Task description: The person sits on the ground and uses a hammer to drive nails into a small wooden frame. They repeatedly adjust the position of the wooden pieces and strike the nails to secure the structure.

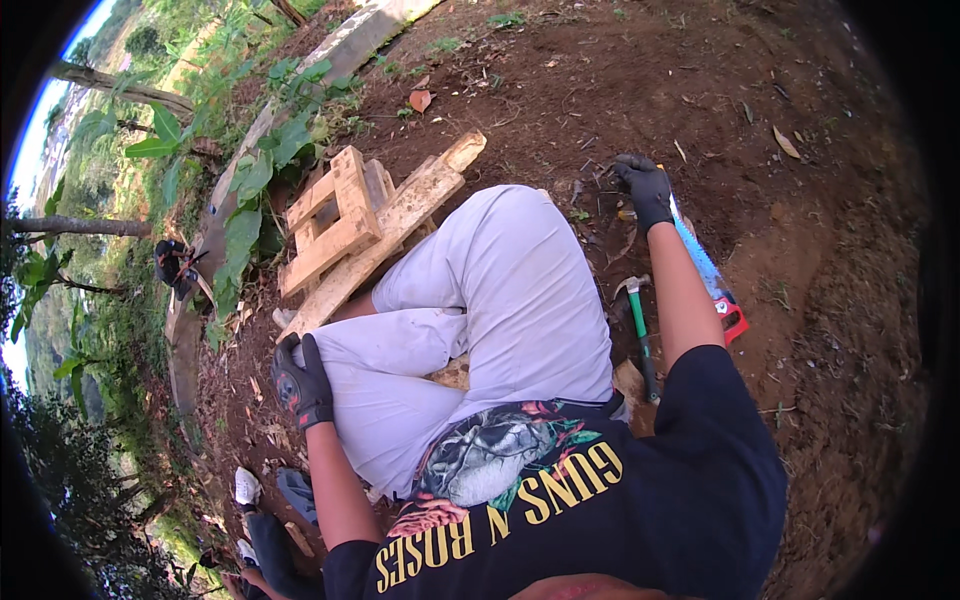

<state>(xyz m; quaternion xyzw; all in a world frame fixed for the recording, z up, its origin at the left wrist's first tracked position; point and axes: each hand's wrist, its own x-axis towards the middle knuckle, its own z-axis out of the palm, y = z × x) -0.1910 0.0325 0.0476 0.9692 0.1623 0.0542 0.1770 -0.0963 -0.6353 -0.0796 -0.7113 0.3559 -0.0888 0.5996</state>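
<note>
My left hand (303, 385), in a dark glove, rests on my bent left knee with thumb and fingers apart, holding nothing. Out to the right, my gloved right hand (645, 190) is low over the soil, its fingers bent together; whatever is in them is too small to make out. Beside that forearm lies a handsaw (700, 255) with a blue blade and a red handle, partly hidden by the arm. A claw hammer (639, 325) with a green handle lies between my right thigh and arm. A long wooden plank (385, 235) slants past my left leg.
A small slatted wooden frame (345, 215) leans by the plank. Beyond it runs a low concrete edge (345, 45) with leafy plants. A dark bundle (175, 265) sits on that edge at left. Another person's legs and white shoe (247, 487) show at lower left. Brown soil (620, 80) lies ahead.
</note>
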